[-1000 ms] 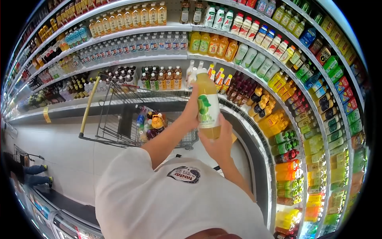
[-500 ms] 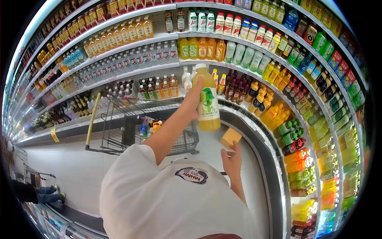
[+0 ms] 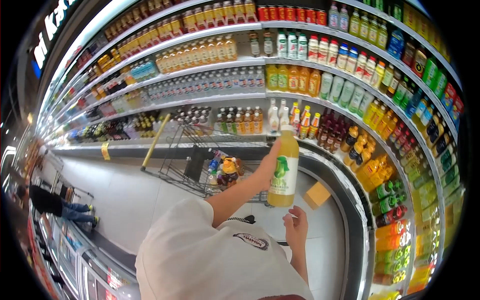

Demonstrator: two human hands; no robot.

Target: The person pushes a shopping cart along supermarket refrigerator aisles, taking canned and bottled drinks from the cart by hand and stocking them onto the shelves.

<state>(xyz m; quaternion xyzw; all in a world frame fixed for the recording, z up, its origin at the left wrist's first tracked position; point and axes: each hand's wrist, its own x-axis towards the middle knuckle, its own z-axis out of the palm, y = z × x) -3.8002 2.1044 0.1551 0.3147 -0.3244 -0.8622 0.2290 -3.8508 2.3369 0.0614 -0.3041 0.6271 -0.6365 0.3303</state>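
Observation:
My left hand (image 3: 269,169) is closed around a juice bottle (image 3: 287,175) with yellow-green contents, a white cap and a label showing green fruit and "100%". The bottle stands almost upright in front of me, and its label faces my head camera. My thumb side shows at the bottle's left; the other fingers are hidden behind it. Just below and right of its base is my right hand (image 3: 296,226), holding nothing, its fingers loosely bent and apart. The two hands do not touch. Beyond my left forearm stands a wire shopping cart (image 3: 172,150) with several packaged goods (image 3: 227,169) inside.
Curved drink shelves (image 3: 250,95) wrap around the front and right, packed with bottles and cans. A yellow-orange box (image 3: 317,195) sits on the floor beyond my right hand. At the far left, a person in dark clothes (image 3: 47,202) stands near another cart, beside glass-fronted cases (image 3: 75,260).
The camera view has tipped up and swung left, showing more of the aisle. The bottle, still in my left hand, appears lower and nearer my right hand, its label turned slightly.

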